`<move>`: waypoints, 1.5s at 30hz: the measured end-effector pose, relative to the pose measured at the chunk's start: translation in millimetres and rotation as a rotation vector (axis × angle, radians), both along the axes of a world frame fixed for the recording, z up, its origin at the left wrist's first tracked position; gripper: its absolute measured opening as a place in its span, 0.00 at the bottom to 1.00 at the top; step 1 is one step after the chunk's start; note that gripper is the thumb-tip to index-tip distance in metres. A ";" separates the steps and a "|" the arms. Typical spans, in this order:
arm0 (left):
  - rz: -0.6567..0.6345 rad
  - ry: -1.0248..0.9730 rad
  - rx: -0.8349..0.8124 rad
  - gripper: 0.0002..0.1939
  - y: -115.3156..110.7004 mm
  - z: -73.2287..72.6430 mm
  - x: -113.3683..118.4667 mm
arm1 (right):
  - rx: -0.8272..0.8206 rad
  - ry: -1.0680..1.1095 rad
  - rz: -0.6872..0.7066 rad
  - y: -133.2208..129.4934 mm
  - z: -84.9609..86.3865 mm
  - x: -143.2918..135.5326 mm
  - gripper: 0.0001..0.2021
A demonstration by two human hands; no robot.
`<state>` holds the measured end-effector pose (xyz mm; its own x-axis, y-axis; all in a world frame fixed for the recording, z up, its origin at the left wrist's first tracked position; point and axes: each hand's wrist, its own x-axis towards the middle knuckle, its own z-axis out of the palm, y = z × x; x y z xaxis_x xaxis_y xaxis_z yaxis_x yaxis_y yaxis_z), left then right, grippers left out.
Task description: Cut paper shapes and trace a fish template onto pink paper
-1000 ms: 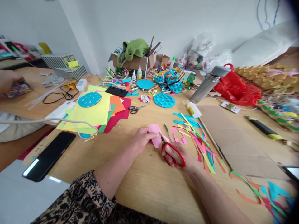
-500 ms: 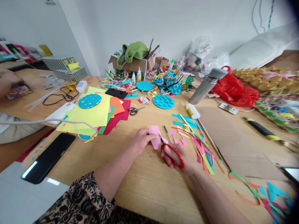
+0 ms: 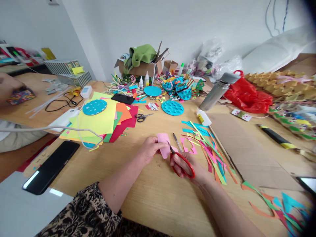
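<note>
Between the thumb and fingers of my left hand (image 3: 151,149) is a small piece of pink paper (image 3: 163,151), held just above the wooden table. My right hand (image 3: 189,166) is wrapped round the red handles of a pair of scissors (image 3: 190,168). The dark blades reach the right edge of the pink paper; how far apart they stand is too small to tell. A pen (image 3: 177,141) lies just beyond the scissors, beside cut pink paper scraps (image 3: 193,148). Part of the paper is hidden behind my left thumb.
Coloured paper strips (image 3: 217,154) and a cardboard sheet (image 3: 247,154) lie to the right, near a glue bottle (image 3: 203,118) and a metal flask (image 3: 216,93). Stacked coloured sheets (image 3: 98,123), black scissors (image 3: 141,118) and a phone (image 3: 51,166) are leftward. Another person's hand (image 3: 10,85) shows far left.
Almost nothing differs. The pink paper has shifted very slightly in my left hand, while the scissors stay at its edge.
</note>
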<state>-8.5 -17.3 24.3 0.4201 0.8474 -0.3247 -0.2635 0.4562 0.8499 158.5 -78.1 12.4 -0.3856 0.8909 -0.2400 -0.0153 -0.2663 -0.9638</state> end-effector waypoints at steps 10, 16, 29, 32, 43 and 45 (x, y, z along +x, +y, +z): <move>0.021 0.010 -0.010 0.15 0.8 -0.4 0.6 | -0.016 0.007 -0.035 1.1 -0.8 -1.9 0.26; -0.003 0.010 0.016 0.15 1.0 -4.3 0.3 | -0.040 0.030 -0.035 0.0 -4.0 -2.2 0.25; 0.017 0.016 0.012 0.15 0.5 -0.6 1.3 | 0.009 -0.012 -0.036 0.3 -5.4 -2.3 0.26; 0.020 0.018 0.008 0.15 0.2 0.1 1.3 | 0.021 -0.028 -0.040 0.7 -7.0 -1.7 0.26; 0.015 0.027 0.054 0.13 0.5 -1.7 0.6 | -0.010 -0.037 -0.060 1.3 -3.3 -6.2 0.27; 0.013 0.035 0.056 0.13 0.0 -0.1 0.6 | -0.007 -0.049 -0.061 1.5 -3.6 -6.0 0.27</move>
<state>-7.9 -17.4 24.2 0.3983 0.8698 -0.2912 -0.2383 0.4047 0.8828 152.6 -76.6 8.8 -0.3181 0.9107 -0.2636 0.0156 -0.2729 -0.9619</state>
